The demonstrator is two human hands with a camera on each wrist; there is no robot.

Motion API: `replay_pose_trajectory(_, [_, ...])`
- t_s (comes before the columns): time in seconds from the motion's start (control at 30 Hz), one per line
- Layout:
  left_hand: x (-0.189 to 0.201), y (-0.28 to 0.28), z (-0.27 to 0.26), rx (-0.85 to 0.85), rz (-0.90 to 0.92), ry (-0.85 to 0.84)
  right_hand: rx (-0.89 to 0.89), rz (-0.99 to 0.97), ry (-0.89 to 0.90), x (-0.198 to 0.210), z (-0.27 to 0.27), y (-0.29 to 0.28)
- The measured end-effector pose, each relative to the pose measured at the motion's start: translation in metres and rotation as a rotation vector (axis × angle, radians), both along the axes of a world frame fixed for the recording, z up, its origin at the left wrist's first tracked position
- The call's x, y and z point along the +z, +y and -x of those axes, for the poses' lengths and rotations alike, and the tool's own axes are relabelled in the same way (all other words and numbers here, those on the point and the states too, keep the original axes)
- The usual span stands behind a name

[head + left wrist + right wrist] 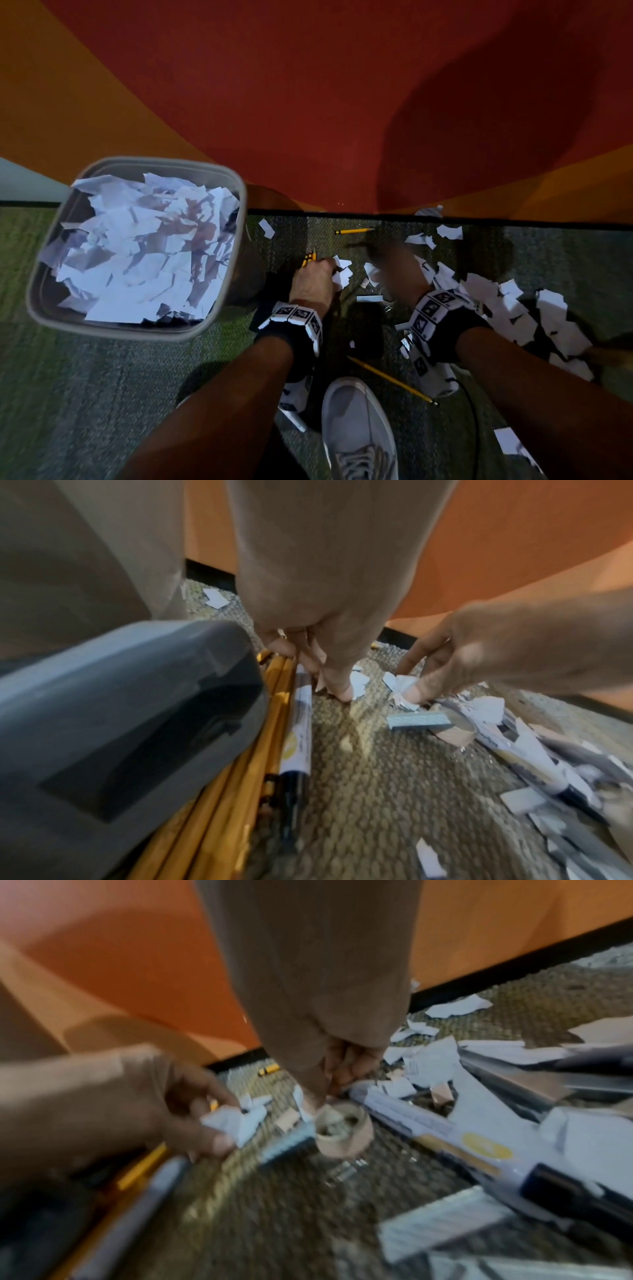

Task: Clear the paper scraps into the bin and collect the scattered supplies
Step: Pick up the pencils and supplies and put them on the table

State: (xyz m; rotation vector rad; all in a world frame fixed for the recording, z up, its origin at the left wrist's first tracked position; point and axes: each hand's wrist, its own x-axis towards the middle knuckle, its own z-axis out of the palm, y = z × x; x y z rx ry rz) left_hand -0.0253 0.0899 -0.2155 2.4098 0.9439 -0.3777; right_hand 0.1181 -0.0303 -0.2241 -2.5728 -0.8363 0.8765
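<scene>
My left hand (313, 279) is low over the carpet beside the grey bin (224, 291), which is heaped with white scraps. It grips a bundle of yellow pencils (274, 696) and a marker (299, 729) and clutches crumpled paper scraps (236, 1121). A grey plastic object (120, 723) sits under its palm. My right hand (387, 263), blurred in the head view, is a little to the right and pinches a white scrap (402, 683) on the carpet. It is next to a tape roll (342, 1131) and a strip of staples (419, 721).
A thick pile of paper scraps (513, 308) lies right of my right wrist, with another marker (445, 1137) among it. Loose pencils lie by the wall's black baseboard (354, 231) and near my grey shoe (392, 380). The orange wall closes off the far side.
</scene>
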Motion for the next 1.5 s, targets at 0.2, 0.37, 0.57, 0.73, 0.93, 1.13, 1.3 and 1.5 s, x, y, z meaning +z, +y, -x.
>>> replay_pose_trajectory(0.2, [0.000,0.007,-0.012,0.038,0.050,-0.016,0.059,0.053,-0.025,-0.016,-0.004,0.004])
replay_pose_trajectory(0.37, [-0.003,0.013,-0.019,0.068,0.102,0.002,0.028,0.036,0.032,-0.008,-0.006,0.007])
replay_pose_trajectory(0.57, [-0.004,0.006,-0.013,0.012,0.045,-0.066,0.078,0.031,-0.024,0.003,-0.005,0.015])
replay_pose_trajectory(0.73, [-0.002,-0.006,-0.017,-0.206,-0.021,-0.079,0.284,0.017,-0.194,0.000,0.012,0.011])
replay_pose_trajectory(0.93, [0.004,-0.006,-0.029,-0.175,0.020,-0.082,0.198,-0.013,-0.092,-0.006,0.008,0.012])
replay_pose_trajectory(1.13, [0.005,-0.004,-0.029,-0.001,0.159,-0.125,0.024,-0.206,0.063,0.010,-0.006,0.024])
replay_pose_trajectory(1.3, [-0.005,0.004,-0.011,0.135,0.139,-0.191,0.090,-0.254,0.034,0.016,-0.006,0.045])
replay_pose_trajectory(1.5, [-0.004,0.011,0.008,0.212,0.194,-0.218,0.117,-0.177,0.152,0.002,0.003,0.058])
